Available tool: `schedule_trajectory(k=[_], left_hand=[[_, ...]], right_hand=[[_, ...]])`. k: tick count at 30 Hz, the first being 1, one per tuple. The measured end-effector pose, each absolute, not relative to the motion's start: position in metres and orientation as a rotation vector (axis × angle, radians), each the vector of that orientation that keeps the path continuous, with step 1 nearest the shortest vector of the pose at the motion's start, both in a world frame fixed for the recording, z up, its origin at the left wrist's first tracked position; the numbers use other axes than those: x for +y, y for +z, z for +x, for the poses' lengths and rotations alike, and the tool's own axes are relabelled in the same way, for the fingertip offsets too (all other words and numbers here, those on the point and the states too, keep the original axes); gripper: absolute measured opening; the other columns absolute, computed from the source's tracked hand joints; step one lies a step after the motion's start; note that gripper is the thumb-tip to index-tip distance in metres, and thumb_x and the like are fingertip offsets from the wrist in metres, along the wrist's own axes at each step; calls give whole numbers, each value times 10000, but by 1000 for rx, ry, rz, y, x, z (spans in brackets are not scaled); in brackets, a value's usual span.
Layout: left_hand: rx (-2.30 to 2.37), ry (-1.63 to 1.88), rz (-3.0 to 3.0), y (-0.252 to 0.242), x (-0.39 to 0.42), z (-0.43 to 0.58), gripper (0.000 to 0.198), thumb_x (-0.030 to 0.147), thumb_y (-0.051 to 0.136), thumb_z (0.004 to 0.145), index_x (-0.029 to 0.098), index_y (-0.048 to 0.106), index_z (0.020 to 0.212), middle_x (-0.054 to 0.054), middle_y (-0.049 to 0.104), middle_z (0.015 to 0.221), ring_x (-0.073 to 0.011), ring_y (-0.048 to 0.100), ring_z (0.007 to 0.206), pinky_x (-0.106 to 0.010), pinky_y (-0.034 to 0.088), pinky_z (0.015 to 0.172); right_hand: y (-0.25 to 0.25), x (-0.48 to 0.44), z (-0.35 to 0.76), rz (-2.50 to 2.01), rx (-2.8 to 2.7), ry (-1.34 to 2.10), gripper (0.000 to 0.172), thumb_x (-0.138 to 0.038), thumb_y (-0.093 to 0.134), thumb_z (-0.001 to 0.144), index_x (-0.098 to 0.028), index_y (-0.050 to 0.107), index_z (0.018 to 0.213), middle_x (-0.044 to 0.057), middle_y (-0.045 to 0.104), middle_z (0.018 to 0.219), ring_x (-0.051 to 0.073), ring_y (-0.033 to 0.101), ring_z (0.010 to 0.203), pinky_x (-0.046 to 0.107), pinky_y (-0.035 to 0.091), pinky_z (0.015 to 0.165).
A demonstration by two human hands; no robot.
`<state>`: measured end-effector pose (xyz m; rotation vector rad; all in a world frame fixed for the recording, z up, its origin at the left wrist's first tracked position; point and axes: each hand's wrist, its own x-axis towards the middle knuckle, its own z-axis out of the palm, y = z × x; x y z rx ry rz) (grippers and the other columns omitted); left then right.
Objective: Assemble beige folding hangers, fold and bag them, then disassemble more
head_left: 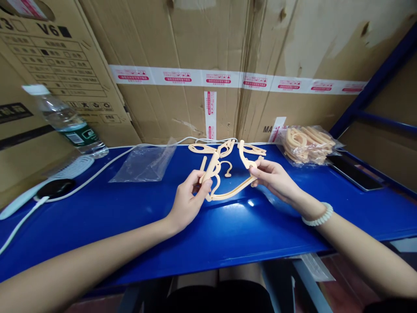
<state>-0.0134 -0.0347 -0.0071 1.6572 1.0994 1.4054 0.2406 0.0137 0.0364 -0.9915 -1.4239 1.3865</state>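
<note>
A cream plastic folding hanger (232,191) is held up between my two hands over the blue table (208,243). My left hand (190,195) pinches its left end, where a folded arm and part of the frame come together. My right hand (273,177) grips the right end by the joint, and a curved arm sticks up above those fingers. The hanger's hook (228,168) shows between the hands. Just behind lies another cream folding hanger (225,148) on the table, partly covered by the one I hold.
A clear bag of cream hangers (304,145) sits at the back right beside a dark phone (355,172). An empty plastic bag (143,163), a water bottle (76,130), a hairbrush (73,167), a black round pad (56,188) and a white cable occupy the left. Cardboard boxes (182,108) wall the back.
</note>
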Motion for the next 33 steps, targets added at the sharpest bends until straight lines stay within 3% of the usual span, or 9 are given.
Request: schedule_trajectory(k=[4,7,10,12,19,24,29,33], left_hand=[[1053,1282,1748,-3,-35,-13,253,418,532,993,181,576,915,5,580,795,-126,525,652,-238,420,595],[964,1199,1832,0,-34,-14,223,396,528,990,183,590,965,-37,617,946,-167,570,812,-275,452,726],[816,1070,1840,2,-33,-14,212,390,544,976,183,586,964,-95,607,1195,-236,588,1070,-334,465,886],[722,959,1795,2,-32,-14,238,407,557,967,177,564,903,-115,578,1286,-254,603,1093,-366,471,917],[713,865,1714,2,-22,-12,351,476,544,963,168,584,799,-105,643,1171,-241,624,1022,-364,488,897],[777,868,1618,-4,-24,-6,240,371,652,907,176,585,1031,-61,677,1021,-159,642,798,-279,507,727],[805,821,1711,-7,-27,-5,279,335,580,954,164,613,1173,-39,691,910,-167,645,787,-283,501,733],[826,756,1853,-4,-25,-8,290,339,483,999,182,640,1185,-54,709,1041,-196,649,899,-297,480,789]], right_hand=[[35,13,241,-959,-1390,1522,305,-284,921,643,-183,700,828,-25,650,795,110,669,732,273,608,732],[33,11,239,-944,-1469,1573,308,-274,910,663,-169,745,901,15,705,820,148,708,817,308,619,807],[31,10,235,-910,-1564,1514,270,-305,900,671,-157,758,847,38,730,849,166,719,808,312,631,771],[29,10,233,-894,-1627,1427,247,-321,891,675,-158,759,806,34,727,837,161,715,764,306,636,724],[26,11,231,-815,-1911,995,195,-368,825,762,-182,785,802,64,753,849,185,711,736,325,620,668],[27,4,229,-552,-2180,606,146,-300,678,929,-204,787,921,83,772,903,193,723,850,339,603,778],[27,-2,228,-462,-2250,483,188,-278,597,984,-201,768,984,90,767,945,180,726,874,324,599,789],[26,0,228,-488,-2257,502,182,-288,601,982,-204,761,970,78,773,922,187,728,869,336,599,796]])
